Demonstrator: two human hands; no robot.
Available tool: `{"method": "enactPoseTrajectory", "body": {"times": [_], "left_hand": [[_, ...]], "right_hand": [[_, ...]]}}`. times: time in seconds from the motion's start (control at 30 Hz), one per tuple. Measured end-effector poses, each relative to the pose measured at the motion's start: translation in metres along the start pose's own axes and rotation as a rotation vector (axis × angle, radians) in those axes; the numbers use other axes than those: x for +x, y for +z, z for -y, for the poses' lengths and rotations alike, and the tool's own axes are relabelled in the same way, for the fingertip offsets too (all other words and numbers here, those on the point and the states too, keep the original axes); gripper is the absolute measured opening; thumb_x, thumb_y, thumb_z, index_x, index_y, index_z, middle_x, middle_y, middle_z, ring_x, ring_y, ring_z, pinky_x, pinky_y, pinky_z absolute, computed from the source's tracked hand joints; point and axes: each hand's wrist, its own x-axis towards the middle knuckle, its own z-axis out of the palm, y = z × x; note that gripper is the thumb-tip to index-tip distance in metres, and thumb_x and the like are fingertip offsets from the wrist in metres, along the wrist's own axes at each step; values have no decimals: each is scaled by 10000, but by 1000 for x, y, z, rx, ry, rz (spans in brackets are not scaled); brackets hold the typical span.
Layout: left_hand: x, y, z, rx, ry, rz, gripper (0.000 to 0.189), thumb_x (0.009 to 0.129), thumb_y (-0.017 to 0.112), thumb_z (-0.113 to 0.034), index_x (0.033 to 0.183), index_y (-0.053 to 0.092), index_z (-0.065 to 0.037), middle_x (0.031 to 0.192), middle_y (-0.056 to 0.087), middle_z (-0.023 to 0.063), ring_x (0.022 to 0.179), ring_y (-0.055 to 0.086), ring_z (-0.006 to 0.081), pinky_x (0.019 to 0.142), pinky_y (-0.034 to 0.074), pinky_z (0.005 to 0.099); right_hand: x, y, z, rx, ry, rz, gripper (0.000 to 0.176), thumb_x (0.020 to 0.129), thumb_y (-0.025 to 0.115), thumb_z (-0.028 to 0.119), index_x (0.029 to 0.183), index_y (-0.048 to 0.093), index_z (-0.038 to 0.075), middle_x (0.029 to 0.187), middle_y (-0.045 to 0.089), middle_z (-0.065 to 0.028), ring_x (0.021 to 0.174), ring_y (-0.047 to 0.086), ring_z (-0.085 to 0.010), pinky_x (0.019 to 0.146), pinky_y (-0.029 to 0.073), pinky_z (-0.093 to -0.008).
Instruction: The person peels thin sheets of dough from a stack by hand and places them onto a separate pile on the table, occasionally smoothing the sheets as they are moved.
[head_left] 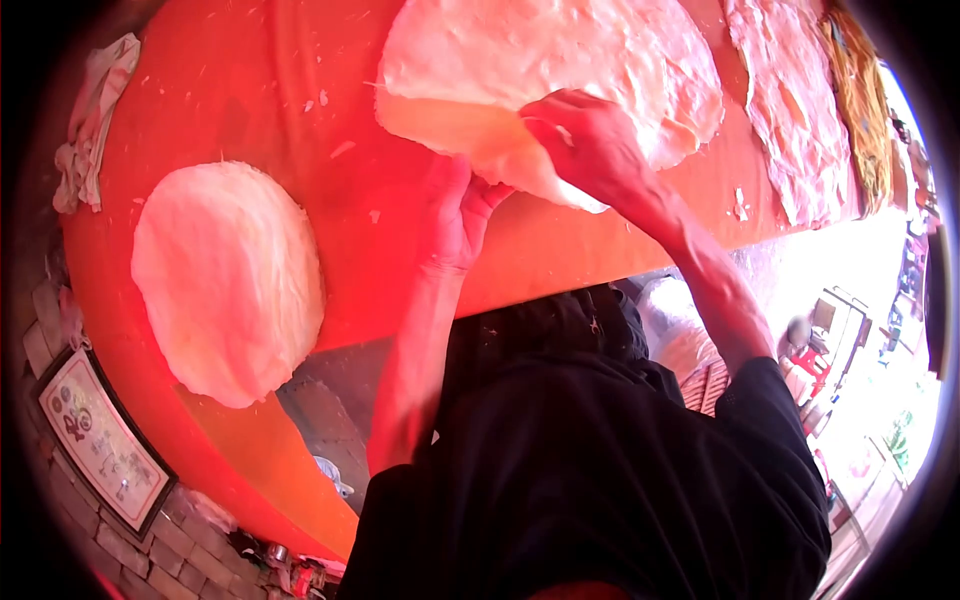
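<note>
A large, thin, pale round sheet (560, 60) lies on the red-orange covered table (350, 220), its front edge near both hands. My right hand (585, 140) is closed in a pinch at the sheet's lower edge, over a smoother yellowish patch. Beneath that edge, my left hand (462, 205) is turned partly palm up, its fingers apart, with the fingertips partly hidden beside the sheet. A second pale oval piece (228, 285), with a creased surface, rests at the left of the table.
Pink-white crumpled cloth (795, 110) and a yellow-brown cloth (862, 110) lie at the right end. A whitish cloth (98, 120) hangs at the left edge. A framed picture (105, 440) stands at lower left. Small white scraps dot the table.
</note>
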Motion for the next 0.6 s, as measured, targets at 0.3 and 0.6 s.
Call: {"method": "enactPoseTrajectory", "body": {"times": [0.3, 0.6], "left_hand": [[8, -7, 7, 21, 1, -19, 350, 977, 580, -197, 1295, 498, -78, 1194, 603, 67, 1036, 629, 177, 857, 568, 335], [10, -11, 12, 220, 23, -305, 269, 938, 576, -116, 1202, 553, -72, 1107, 637, 84, 996, 643, 195, 837, 572, 353]], "right_hand": [[-24, -7, 15, 155, 46, 93, 467, 722, 811, 249, 1077, 665, -17, 950, 693, -188, 869, 672, -340, 758, 539, -382], [-25, 25, 0, 331, 193, 105, 437, 712, 763, 257, 1057, 664, 6, 863, 677, -196, 751, 664, -280, 695, 529, -385]]}}
